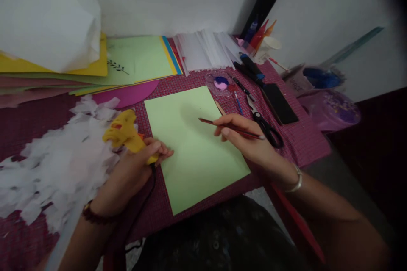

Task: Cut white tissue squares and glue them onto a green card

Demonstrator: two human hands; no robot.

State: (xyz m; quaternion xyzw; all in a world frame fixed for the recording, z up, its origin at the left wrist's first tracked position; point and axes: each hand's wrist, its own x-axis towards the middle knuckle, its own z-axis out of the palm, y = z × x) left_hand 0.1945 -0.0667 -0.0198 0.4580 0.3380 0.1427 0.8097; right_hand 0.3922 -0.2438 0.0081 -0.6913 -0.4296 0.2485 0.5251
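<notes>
A light green sheet of paper point(190, 169) lies on the table in front of me. My right hand point(246, 135) is closed around a dark red and black pencil point(233, 127), its tip pointing left just over the sheet, where a soft shadow falls. At the sheet's left edge, my left hand point(140, 163) grips a yellow glue gun point(125, 131) by its handle. A black cord point(152, 178) runs down from the gun. Part of the handle is hidden by my fingers.
White paper scraps point(66, 152) heap up at left, below stacked coloured sheets point(140, 59). Clear sticks point(203, 51) lie at the back. Scissors point(270, 131), a black phone point(280, 103) and a paint palette point(219, 84) sit at right, with buckets point(330, 108) beyond the table edge.
</notes>
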